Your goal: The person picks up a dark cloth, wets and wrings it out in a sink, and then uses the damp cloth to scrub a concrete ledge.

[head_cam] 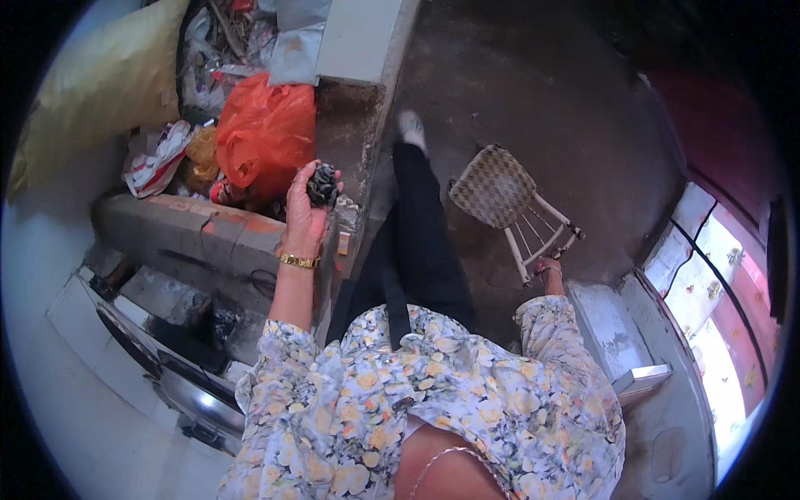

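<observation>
My left hand (pixel 304 211), with a gold-coloured bracelet at the wrist, is raised with its fingers curled around a dark, crumpled bundle (pixel 322 186). What the bundle is made of cannot be made out. Behind that hand lies a red plastic bag (pixel 265 131), knotted or bunched and apparently filled. Down at my right side, my right hand (pixel 549 267) grips the top of a small chair's white tubular backrest. The chair (pixel 497 187) has a checked, woven-looking seat and is tilted, its back towards me.
Left of me runs a low concrete ledge (pixel 156 225), with crumpled plastic bags and rubbish piled behind it. A metal pan (pixel 200 397) sits on a stove-like structure. A small orange box (pixel 343 243) lies near the ledge's end. A patterned curtain (pixel 719 281) hangs at right.
</observation>
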A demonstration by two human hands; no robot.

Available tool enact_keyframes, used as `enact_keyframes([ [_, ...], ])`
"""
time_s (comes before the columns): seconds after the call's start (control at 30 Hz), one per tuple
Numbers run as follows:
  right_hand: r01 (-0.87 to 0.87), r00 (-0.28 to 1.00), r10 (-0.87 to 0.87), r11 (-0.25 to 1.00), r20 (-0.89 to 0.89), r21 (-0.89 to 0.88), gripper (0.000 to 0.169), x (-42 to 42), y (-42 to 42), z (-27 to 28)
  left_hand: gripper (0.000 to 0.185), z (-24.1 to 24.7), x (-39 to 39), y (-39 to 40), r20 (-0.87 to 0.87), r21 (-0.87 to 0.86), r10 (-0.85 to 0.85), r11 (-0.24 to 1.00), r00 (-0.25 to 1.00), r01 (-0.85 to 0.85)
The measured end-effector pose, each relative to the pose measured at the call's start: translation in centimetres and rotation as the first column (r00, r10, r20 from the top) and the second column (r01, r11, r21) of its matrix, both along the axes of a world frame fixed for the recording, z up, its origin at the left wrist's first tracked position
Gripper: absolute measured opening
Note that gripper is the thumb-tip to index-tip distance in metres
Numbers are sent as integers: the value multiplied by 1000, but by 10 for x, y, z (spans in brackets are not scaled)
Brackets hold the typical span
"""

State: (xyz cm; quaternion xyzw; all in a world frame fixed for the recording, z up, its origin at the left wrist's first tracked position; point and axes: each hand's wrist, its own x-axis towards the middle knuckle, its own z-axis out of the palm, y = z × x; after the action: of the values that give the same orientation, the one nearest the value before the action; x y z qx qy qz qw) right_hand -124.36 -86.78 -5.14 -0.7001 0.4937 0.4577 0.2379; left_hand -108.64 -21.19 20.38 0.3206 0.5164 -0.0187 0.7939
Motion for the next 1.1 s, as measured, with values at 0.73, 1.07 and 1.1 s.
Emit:
enact_keyframes([
  [0.73, -971, 29, 222, -225, 975, 80, 61, 315, 518, 60, 42, -218, 41, -61, 53, -137, 566, 820, 823, -556],
  [1.07, -907, -131, 267, -420, 955, -7, 49, 331, 574, -41, 44, -268, 17, -27, -416, 636, -61, 694, 907, 338],
  [1.1, -902, -189, 230, -426, 955, -76, 49, 333, 581, -39, 39, -266, 17, -23, -419, 716, 13, 620, 908, 321],
])
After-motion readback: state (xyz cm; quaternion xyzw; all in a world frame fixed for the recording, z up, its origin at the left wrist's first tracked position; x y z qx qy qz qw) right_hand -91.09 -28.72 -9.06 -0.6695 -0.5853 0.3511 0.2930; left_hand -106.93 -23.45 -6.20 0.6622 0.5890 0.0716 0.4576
